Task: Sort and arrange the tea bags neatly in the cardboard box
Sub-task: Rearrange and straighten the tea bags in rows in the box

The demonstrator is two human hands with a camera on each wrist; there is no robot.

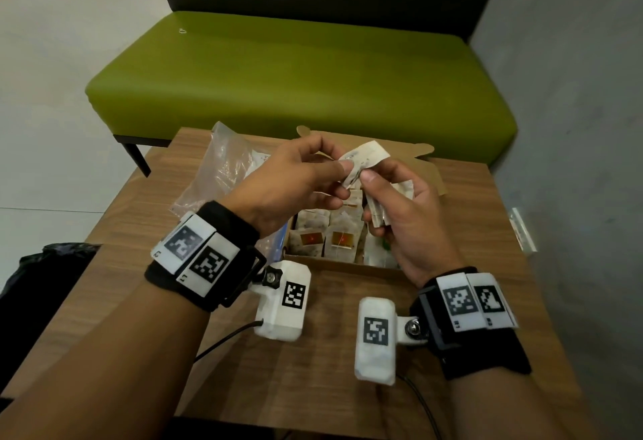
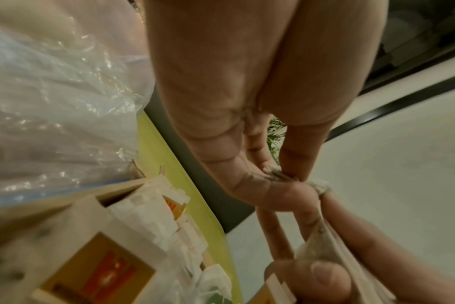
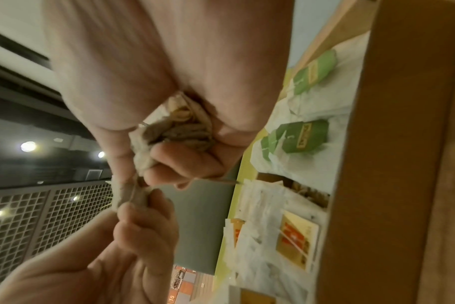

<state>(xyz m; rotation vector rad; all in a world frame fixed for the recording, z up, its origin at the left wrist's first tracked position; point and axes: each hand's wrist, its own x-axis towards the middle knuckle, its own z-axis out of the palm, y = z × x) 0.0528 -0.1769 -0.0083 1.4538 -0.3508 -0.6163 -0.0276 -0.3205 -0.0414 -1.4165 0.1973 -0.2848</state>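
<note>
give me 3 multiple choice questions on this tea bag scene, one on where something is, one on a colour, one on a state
1. Where is the clear plastic bag?
A. on the green bench
B. on the table, left of the cardboard box
C. inside the box

2. What colour are the tags on the tea bags at the right side of the cardboard box?
A. green
B. blue
C. black

3. What is the left hand doing?
A. lying flat on the table
B. pinching a tea bag that the right hand also holds
C. gripping the plastic bag

Answers:
1 B: the head view shows the bag on the wooden table beside the box's left wall.
2 A: the right wrist view shows green tags.
3 B: thumb and finger pinch the tea bag; the right hand grips a bunch of them.
</note>
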